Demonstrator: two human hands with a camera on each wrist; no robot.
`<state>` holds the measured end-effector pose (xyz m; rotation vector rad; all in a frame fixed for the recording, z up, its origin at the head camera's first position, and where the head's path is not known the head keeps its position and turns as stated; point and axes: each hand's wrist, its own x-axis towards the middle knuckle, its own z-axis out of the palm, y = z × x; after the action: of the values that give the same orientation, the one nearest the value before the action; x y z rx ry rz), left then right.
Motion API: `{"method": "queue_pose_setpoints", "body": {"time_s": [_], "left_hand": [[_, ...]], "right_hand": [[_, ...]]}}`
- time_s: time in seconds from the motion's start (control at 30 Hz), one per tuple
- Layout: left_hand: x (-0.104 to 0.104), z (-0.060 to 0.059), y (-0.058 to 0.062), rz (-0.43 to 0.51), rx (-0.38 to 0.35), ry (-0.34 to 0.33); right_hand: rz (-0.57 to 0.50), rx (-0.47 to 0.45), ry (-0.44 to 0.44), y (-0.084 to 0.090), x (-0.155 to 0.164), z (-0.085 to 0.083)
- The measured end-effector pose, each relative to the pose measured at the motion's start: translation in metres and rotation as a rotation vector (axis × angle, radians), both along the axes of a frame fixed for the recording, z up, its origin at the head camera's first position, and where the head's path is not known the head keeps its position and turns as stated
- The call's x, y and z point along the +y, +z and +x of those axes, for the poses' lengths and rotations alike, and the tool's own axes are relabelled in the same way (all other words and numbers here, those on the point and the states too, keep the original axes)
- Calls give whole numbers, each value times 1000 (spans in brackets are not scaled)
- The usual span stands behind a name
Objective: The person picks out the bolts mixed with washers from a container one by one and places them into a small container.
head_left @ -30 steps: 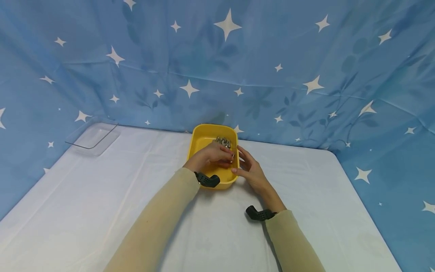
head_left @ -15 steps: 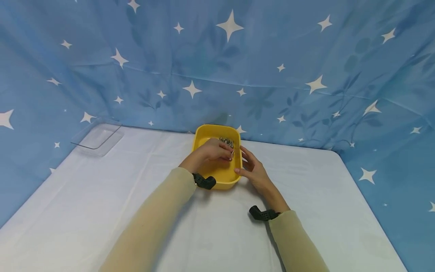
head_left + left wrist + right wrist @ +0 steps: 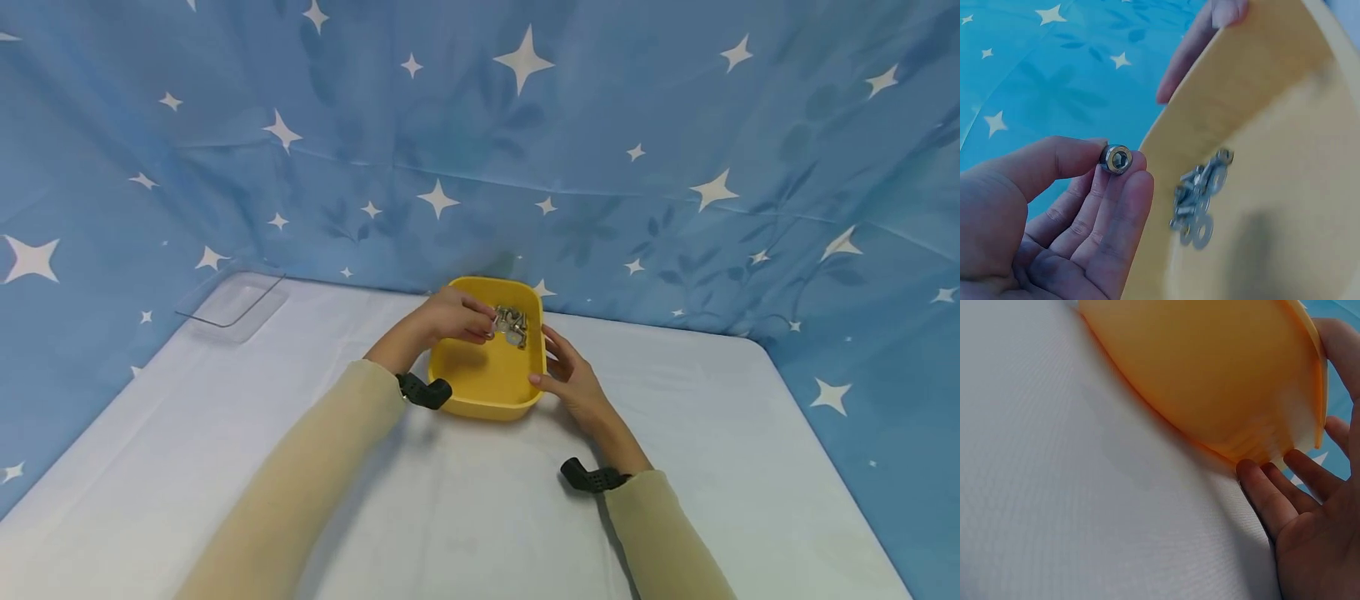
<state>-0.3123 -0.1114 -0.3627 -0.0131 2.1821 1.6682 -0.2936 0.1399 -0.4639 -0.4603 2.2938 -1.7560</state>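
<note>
You are pinching a small metal nut between the thumb and fingertips of your left hand, holding it over the yellow tray at about ten o'clock from its middle. A heap of loose metal hardware is lying at the tray's one o'clock corner. Your right hand, fingers straight, is resting against the tray's three o'clock wall. The white table is carrying the tray.
</note>
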Motion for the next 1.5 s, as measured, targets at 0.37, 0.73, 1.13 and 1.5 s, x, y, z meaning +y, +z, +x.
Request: {"method": "queue_pose_setpoints", "body": {"time_s": [0.37,0.73,1.13,1.5], "left_hand": [[-32,-1,15,-4,67,13],[-79,-6,27,-96,89,84],[-150,-4,24,-224,147,150],[-223,7,28,-272,167,250]], "right_hand": [[-14,7,-8,1,9,-3],[4,11,-20,3,9,1],[-7,9,-10,0,6,0],[-5,-3,-10,0,0,0]]}}
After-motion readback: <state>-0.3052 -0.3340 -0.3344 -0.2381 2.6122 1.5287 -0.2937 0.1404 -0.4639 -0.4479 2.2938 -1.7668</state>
